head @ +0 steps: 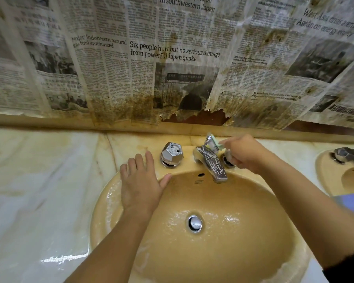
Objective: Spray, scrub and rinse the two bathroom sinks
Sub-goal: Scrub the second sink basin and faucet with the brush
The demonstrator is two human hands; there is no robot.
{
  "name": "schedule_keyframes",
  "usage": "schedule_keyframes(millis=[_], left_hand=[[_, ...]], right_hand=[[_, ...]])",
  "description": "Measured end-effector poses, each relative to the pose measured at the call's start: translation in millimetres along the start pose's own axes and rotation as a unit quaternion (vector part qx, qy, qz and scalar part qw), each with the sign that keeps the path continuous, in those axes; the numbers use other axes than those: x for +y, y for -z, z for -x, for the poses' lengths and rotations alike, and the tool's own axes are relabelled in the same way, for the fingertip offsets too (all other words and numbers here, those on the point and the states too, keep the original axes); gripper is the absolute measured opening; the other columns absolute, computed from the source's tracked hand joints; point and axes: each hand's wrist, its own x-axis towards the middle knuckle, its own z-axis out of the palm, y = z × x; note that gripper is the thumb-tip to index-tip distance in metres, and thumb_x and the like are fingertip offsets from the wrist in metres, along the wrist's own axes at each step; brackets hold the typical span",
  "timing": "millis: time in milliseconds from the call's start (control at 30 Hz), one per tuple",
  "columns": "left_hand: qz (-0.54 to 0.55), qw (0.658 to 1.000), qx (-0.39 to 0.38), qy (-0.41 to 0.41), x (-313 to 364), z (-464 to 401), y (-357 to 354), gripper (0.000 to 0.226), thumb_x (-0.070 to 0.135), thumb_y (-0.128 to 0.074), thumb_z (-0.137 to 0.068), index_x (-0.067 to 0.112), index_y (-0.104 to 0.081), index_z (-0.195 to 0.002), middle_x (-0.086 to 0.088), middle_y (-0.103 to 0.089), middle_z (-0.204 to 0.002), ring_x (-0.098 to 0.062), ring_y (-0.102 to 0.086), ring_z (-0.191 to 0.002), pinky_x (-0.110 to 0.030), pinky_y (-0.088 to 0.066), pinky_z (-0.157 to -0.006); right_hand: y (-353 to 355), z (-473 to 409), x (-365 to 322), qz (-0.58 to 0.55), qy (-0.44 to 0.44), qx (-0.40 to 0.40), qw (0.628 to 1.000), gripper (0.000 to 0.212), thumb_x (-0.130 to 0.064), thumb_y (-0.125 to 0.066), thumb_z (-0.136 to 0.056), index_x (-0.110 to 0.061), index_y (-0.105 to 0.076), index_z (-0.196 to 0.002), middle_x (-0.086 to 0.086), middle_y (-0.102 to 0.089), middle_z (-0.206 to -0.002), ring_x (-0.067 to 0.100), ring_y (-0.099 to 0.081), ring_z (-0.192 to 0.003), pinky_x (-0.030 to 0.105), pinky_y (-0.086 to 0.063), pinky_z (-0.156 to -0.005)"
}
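Newspaper sheets (172, 58): cover the wall behind the sinks; stained brown and torn along the lower edge, with English headlines legible.

Surface (39, 180): pale marbled counter, wet and glossy, carrying both sinks.

Near sink (223, 252): oval, tan-yellow basin set into the surface, centre of view; suds on the left rim and in the bowl around the chrome drain stopper (195, 223). Small overflow hole below the spout.

Second sink (325, 176): same colour, at the right edge, only partly in view, with its own chrome tap fitting (347, 154) at the back.

Left hand (141, 182): laid flat, palm down, fingers extended and relaxed, resting on the back-left rim of the near sink, thumb reaching toward the bowl; grasping nothing.

Right hand (245, 152): at the back of the near sink, just right of the spout, fingers curled round a sponge and pressing it against the faucet's upright rear part.

Faucet spout (211, 162): chrome, flecked with suds, projecting over the bowl.

Left tap handle (171, 153): faceted chrome knob, standing between the left hand and the spout. The right tap handle is mostly hidden under the right hand.

Sponge (216, 144): small, green and yellow, soapy, touching the faucet.
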Motion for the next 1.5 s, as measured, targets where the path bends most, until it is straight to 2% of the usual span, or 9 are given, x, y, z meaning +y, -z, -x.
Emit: schedule_keyframes(millis=[100, 300, 567, 700, 867, 1033, 1233, 1400, 1500], left_hand=[[-0.003, 1.0, 0.008, 0.001, 0, 1, -1, 0.091, 0.075, -0.01, -0.088, 0.013, -0.024, -0.154, -0.008, -0.047, -0.129, -0.028, -0.044, -0.117, -0.043, -0.03, -0.103], [0.014, 1.0, 0.01, 0.005, -1, 1, -1, 0.091, 0.075, -0.016, -0.088, 0.013, -0.026, -0.154, -0.009, -0.047, -0.13, -0.028, -0.044, -0.117, -0.043, -0.031, -0.103], [0.047, 0.999, 0.018, 0.005, -3, -1, -2, 0.09, 0.077, -0.025, -0.088, 0.013, -0.029, -0.151, -0.008, -0.049, -0.128, -0.028, -0.045, -0.116, -0.042, -0.032, -0.103], [0.058, 0.998, 0.021, 0.006, -4, 0, -4, 0.091, 0.077, -0.027, -0.087, 0.013, -0.028, -0.152, -0.008, -0.049, -0.129, -0.028, -0.044, -0.117, -0.042, -0.031, -0.104], [0.064, 0.997, 0.03, 0.011, -5, 0, -6, 0.09, 0.077, -0.03, -0.089, 0.013, -0.028, -0.152, -0.008, -0.048, -0.128, -0.028, -0.044, -0.117, -0.043, -0.03, -0.106], [0.074, 0.997, 0.033, 0.014, -5, -1, -8, 0.089, 0.077, -0.03, -0.09, 0.013, -0.028, -0.152, -0.009, -0.048, -0.131, -0.028, -0.043, -0.12, -0.043, -0.029, -0.107], [0.088, 0.995, 0.034, 0.015, -5, -1, -7, 0.089, 0.076, -0.032, -0.09, 0.013, -0.027, -0.152, -0.009, -0.048, -0.132, -0.029, -0.042, -0.122, -0.043, -0.027, -0.109], [0.09, 0.995, 0.032, 0.014, -4, -1, -7, 0.089, 0.077, -0.031, -0.09, 0.013, -0.028, -0.152, -0.009, -0.048, -0.133, -0.028, -0.042, -0.123, -0.043, -0.027, -0.109], [0.092, 0.995, 0.03, 0.017, -4, 0, -7, 0.088, 0.076, -0.033, -0.09, 0.014, -0.026, -0.153, -0.009, -0.047, -0.134, -0.028, -0.041, -0.124, -0.042, -0.026, -0.11]], right_hand=[[-3, 14, 6, 0.035, 0.048, 0.034, 0.998, 0.022, -0.018, -0.05, -0.1, -0.019, -0.072, -0.101, -0.004, -0.048, -0.048, 0.014, -0.04, -0.042, 0.02, -0.028, -0.04], [-30, 30, 2, 0.21, 0.201, 0.15, 0.945, 0.028, -0.021, -0.05, -0.099, -0.018, -0.073, -0.115, 0.008, -0.068, -0.085, 0.019, -0.06, -0.064, 0.025, -0.04, -0.05], [-9, 24, -27, 0.5, 0.242, 0.004, 0.831, 0.028, -0.024, -0.046, -0.095, -0.021, -0.073, -0.098, 0.007, -0.074, -0.098, 0.029, -0.066, -0.08, 0.042, -0.058, -0.073], [0, 36, -83, 0.625, 0.269, -0.139, 0.72, 0.028, -0.025, -0.052, -0.093, -0.029, -0.076, -0.108, -0.011, -0.072, -0.106, 0.014, -0.061, -0.089, 0.032, -0.053, -0.083], [-30, 18, -115, 0.717, 0.277, -0.14, 0.625, 0.024, -0.029, -0.056, -0.085, -0.02, -0.077, -0.094, -0.002, -0.075, -0.092, 0.024, -0.07, -0.087, 0.043, -0.06, -0.077], [-59, 8, -125, 0.771, 0.264, -0.199, 0.544, 0.021, -0.027, -0.059, -0.085, -0.017, -0.077, -0.091, 0.001, -0.074, -0.089, 0.021, -0.069, -0.081, 0.028, -0.047, -0.06], [-81, 21, -120, 0.816, 0.271, -0.204, 0.468, 0.032, -0.033, -0.058, -0.091, -0.017, -0.06, -0.064, -0.002, -0.051, -0.065, 0.016, -0.044, -0.061, 0.032, -0.044, -0.056], [-71, 27, -119, 0.813, 0.269, -0.169, 0.488, 0.035, -0.043, -0.053, -0.095, -0.016, -0.073, -0.087, 0.002, -0.07, -0.083, 0.014, -0.046, -0.061, 0.022, -0.032, -0.048], [-69, 33, -113, 0.814, 0.283, -0.213, 0.459, 0.032, -0.034, -0.056, -0.093, -0.014, -0.066, -0.07, -0.002, -0.051, -0.064, 0.016, -0.038, -0.058, 0.03, -0.033, -0.052]])
